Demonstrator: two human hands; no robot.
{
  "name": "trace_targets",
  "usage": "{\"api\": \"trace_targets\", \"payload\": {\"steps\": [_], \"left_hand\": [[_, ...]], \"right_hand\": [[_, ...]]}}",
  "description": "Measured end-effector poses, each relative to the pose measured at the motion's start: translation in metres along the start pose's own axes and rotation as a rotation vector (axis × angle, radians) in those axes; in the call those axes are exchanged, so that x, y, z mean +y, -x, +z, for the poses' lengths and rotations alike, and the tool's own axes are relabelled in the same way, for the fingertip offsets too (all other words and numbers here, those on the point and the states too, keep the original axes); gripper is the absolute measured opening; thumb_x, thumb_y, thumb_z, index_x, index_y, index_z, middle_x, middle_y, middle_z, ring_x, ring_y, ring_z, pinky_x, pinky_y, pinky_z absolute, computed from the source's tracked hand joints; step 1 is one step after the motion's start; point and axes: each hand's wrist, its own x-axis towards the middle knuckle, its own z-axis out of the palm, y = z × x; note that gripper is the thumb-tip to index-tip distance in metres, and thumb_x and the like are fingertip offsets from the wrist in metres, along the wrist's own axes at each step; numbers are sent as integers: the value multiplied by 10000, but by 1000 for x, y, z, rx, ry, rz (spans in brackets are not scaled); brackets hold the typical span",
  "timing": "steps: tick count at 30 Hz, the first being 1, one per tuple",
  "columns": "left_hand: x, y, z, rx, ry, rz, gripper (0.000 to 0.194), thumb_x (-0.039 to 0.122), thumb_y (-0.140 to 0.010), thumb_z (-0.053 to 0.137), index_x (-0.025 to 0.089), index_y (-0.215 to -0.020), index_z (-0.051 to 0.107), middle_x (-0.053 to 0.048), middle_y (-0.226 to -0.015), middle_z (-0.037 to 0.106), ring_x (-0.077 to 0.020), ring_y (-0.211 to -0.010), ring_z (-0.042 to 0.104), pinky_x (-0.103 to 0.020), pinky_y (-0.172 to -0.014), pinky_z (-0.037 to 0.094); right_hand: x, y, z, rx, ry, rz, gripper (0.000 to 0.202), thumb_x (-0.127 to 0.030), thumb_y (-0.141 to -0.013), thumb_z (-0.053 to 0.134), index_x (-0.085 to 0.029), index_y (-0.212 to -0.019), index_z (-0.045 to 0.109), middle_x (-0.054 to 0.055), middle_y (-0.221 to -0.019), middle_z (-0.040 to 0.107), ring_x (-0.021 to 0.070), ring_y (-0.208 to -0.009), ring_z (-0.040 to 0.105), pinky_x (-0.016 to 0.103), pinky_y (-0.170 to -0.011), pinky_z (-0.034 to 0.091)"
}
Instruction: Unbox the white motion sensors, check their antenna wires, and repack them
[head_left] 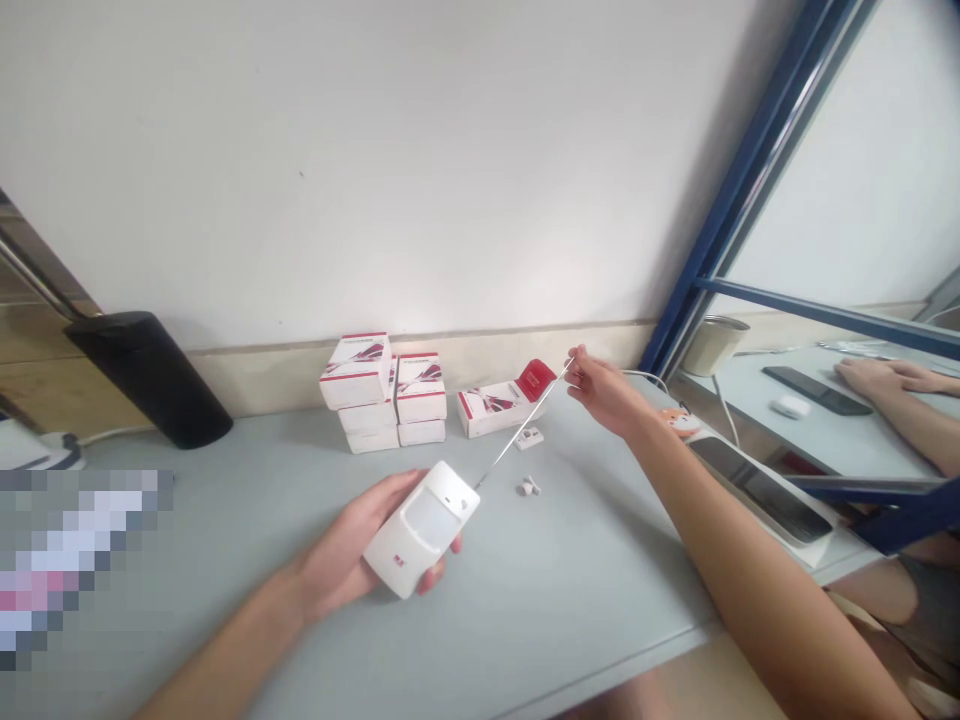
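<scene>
While the left fingers (433,577), partly hidden, grip the white device (420,525), the right fingers (574,379) pinch its antenna (525,421).

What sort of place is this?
Likely a shared desk or workbench area, though whether workshop or living quarters I can't tell. Signs: stacked small boxes on the table, a white device in the left hand, and another person's hands beyond the blue frame.
</scene>
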Motion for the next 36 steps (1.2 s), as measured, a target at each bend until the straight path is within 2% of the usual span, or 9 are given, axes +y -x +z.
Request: {"api": "trace_targets", "payload": {"steps": [5, 9, 17, 24, 28, 36], "left_hand": [[-3, -4, -5, 10, 55, -38, 516, 626, -1002, 480, 148, -1061, 665, -165, -913, 742, -257, -610, 663, -349, -616, 448], [-1, -3, -4, 5, 51, -45, 526, 637, -1001, 473, 149, -1054, 662, -171, -914, 744, -259, -612, 670, -346, -616, 449], [0, -3, -3, 18, 51, -42, 493, 582, -1000, 484, 134, -1092, 667, -183, -923, 745, -267, -621, 670, -357, -619, 456], [-3, -6, -9, -38, 97, 16, 331, 391, -931, 482, 161, -1118, 629, -174, -930, 758, -283, -632, 684, -354, -622, 453], [-5, -6, -13, -69, 116, 15, 349, 368, -902, 467, 183, -1167, 600, -174, -950, 763, -288, -655, 685, -365, -653, 455], [-3, -4, -12, -73, 140, 10, 418, 336, -855, 489, 176, -1218, 618, -181, -986, 763, -313, -711, 691, -393, -708, 450]], "right_hand": [[7, -4, 0, 30, -85, 21, 453, -493, -664, 975, -233, -839, 647, -46, -870, 645, 81, -686, 562, 188, -582, 482], [12, -7, 0, 66, -99, 43, 400, -488, -714, 951, -228, -827, 669, -21, -896, 692, 94, -682, 608, 213, -574, 514], [16, -9, -4, 71, -163, 54, 310, -378, -756, 943, -226, -876, 702, -29, -862, 688, 65, -643, 599, 166, -569, 552], [11, -7, 0, 10, -226, 58, 209, -242, -823, 890, -233, -978, 750, -19, -949, 740, 64, -761, 673, 129, -734, 622], [13, -6, 1, -34, -206, 59, 146, -279, -862, 861, -220, -923, 742, -11, -920, 732, 72, -748, 674, 135, -694, 617], [12, -8, -1, 17, -140, 15, 227, -340, -823, 884, -224, -859, 693, -23, -825, 682, 72, -640, 599, 170, -610, 588]]}}
